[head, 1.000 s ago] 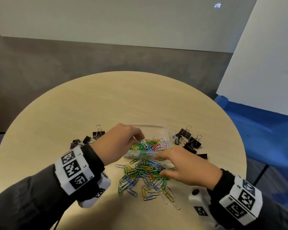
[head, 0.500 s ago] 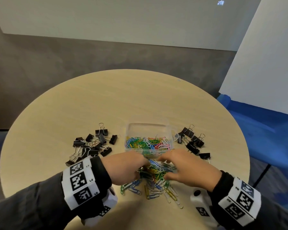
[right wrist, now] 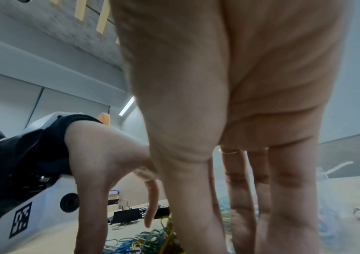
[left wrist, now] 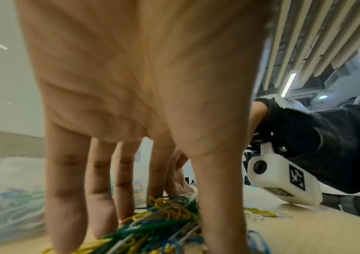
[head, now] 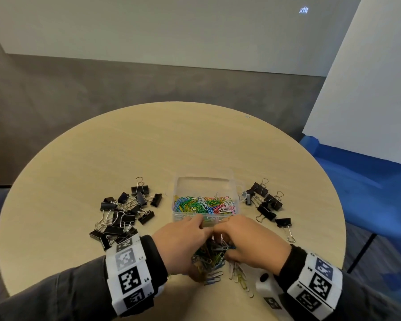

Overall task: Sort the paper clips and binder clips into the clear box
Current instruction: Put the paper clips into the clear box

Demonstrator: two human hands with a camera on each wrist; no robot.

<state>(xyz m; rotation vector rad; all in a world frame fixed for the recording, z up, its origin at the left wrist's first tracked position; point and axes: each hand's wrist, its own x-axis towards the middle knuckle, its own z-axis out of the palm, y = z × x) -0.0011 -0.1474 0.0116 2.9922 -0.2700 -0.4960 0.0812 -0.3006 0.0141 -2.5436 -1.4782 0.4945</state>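
A clear box (head: 204, 181) holding coloured paper clips stands mid-table. Just in front of it lies a loose pile of paper clips (head: 210, 258). My left hand (head: 183, 244) and right hand (head: 248, 244) stand on either side of the pile, fingers pointing down into it. In the left wrist view the straight fingers (left wrist: 101, 197) and thumb bracket the pile of paper clips (left wrist: 164, 218). The right wrist view shows my right hand's fingers (right wrist: 288, 197) planted straight down beside the paper clips (right wrist: 153, 240). Black binder clips lie in a left heap (head: 125, 209) and a right heap (head: 266, 202).
The round wooden table (head: 148, 147) is bare beyond the box. A few stray paper clips (head: 240, 274) trail toward the near edge by my right wrist. A blue seat (head: 368, 193) stands to the right of the table.
My left hand left the box and came back down to the pile. Both hands have closed in, pushing the spread clips into a tighter heap between them.
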